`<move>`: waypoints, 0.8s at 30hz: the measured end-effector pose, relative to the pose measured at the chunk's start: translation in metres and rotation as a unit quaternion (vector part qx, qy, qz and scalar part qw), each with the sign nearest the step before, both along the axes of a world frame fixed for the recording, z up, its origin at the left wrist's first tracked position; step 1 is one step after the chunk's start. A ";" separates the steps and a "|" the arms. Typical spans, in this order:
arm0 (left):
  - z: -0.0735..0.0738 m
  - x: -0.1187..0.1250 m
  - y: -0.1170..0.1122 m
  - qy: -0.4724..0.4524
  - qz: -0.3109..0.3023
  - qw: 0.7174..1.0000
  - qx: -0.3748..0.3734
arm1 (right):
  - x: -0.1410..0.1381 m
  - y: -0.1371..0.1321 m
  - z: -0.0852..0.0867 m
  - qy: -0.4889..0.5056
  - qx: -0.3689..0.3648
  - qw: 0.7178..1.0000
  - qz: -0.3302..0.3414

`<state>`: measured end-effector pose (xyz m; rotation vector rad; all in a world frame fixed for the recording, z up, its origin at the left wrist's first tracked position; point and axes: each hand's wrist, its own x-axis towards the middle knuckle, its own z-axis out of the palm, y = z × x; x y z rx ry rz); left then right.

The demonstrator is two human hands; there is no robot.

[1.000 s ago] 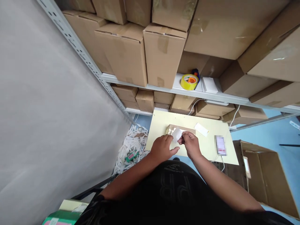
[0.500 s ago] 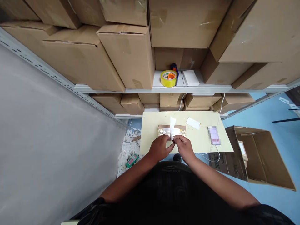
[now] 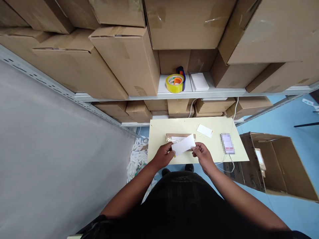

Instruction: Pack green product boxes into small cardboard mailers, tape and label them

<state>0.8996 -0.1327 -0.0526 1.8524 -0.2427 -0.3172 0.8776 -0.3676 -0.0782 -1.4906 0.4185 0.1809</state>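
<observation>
Left hand (image 3: pixel 163 155) and right hand (image 3: pixel 202 154) pinch the slip (image 3: pixel 183 145) by its ends, above the box (image 3: pixel 179 135); taping looks done, though glare makes that unsure; slip not yet laid down.

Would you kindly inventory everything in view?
Table: one, yellowish, centre
Shelving: one, pale, behind
Cartons: many, brown, shelving
Tape roll: one, yellow, shelving
Tool: one, blue, shelving
Stack: one, white, shelving
Parcel: one, brown, table
Held slip: one, white, over parcel
Loose slip: one, white, table
Blurred device: one, lilac, table
Cables: several, white, right
Open carton: one, brown, floor
Scraps: many, white, floor
Wall: one, grey, left
Shirt: one, black, bottom
Shoes: two, dark, floor
Left hand, right hand: one each, holding slip
</observation>
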 end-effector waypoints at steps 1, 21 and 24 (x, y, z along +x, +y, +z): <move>-0.004 0.004 0.001 0.019 0.005 1.000 -0.004 | 0.001 -0.002 -0.003 0.006 0.006 1.000 0.012; -0.080 0.059 -0.023 0.032 0.036 0.891 0.450 | 0.030 -0.002 -0.088 -0.055 -0.583 0.805 0.100; -0.085 0.058 -0.019 0.012 0.071 0.908 0.413 | 0.033 -0.008 -0.099 -0.029 -0.534 0.843 0.059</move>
